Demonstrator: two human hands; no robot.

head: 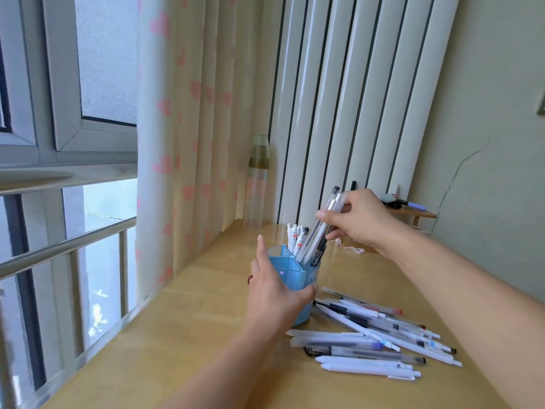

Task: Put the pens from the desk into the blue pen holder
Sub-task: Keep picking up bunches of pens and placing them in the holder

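1. Steadying the blue pen holder (298, 277) on the wooden desk (188, 335), the left hand (275, 293) wraps its fingers and thumb around the holder's near wall.
2. The right hand (358, 221) pinches a small bundle of pens (320, 231) between thumb and fingers, tilted, with the lower ends already inside the holder's right rear compartment, beside the white pens (296, 239) standing there.
3. A loose pile of pens (380, 339) lies on the desk just right of the holder, so much of the task looks undone.
4. Risk: the bundle leans steeply; let go too soon, a pen could tip over the rim and fall back onto the desk.
5. Risk: the filled compartment looks crowded, so a tip may catch on a standing pen or on the divider and jam.
6. Risk: pushing down hard at that angle could tilt the light holder if the left grip loosens, spilling what is already stowed.
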